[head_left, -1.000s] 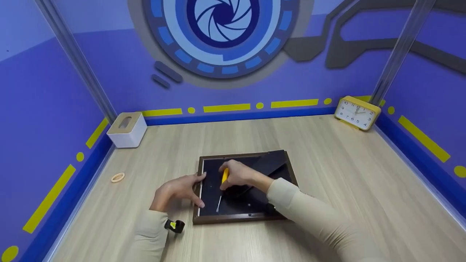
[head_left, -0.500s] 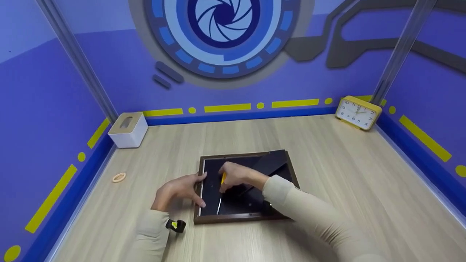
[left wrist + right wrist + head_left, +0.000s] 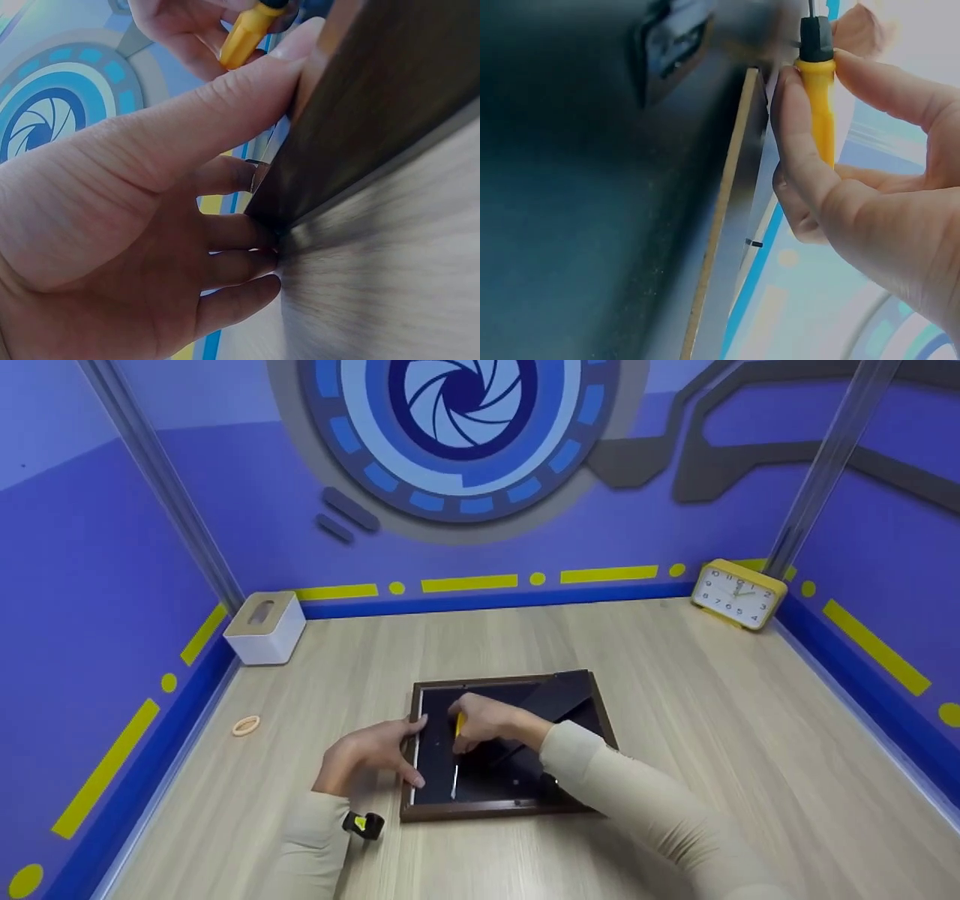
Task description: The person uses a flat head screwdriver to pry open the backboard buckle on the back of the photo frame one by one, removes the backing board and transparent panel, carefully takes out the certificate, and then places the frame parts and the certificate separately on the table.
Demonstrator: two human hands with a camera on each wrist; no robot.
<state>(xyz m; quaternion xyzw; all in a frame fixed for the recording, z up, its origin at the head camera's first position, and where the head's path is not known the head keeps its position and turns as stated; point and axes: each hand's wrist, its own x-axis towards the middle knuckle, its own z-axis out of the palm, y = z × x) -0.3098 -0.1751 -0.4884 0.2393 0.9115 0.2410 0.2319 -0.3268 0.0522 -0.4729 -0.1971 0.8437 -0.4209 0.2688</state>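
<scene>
A brown picture frame (image 3: 495,811) lies back side up on the table, its black backing board (image 3: 487,789) showing. Over the board, my right hand (image 3: 484,720) pinches a yellow-handled screwdriver (image 3: 460,725) between thumb and fingers. Its thin metal shaft points toward the frame's lower left part; what the tip touches is too small to tell. My left hand (image 3: 371,750) rests on the frame's left edge, thumb and index finger spread along it. In the left wrist view, that thumb (image 3: 225,94) presses on the frame's upper face while the other fingers touch its outer side.
A black stand leg (image 3: 562,697) runs diagonally across the backing board to the upper right corner. A beige ring (image 3: 246,726) lies to the left on the table. A tissue box (image 3: 266,630) stands back left, a yellow alarm clock (image 3: 739,594) back right, before blue walls.
The screwdriver has turned slightly in my right hand, its shaft tip shifting a little to the right. My left hand stays on the frame's left edge, and the frame has hardly moved.
</scene>
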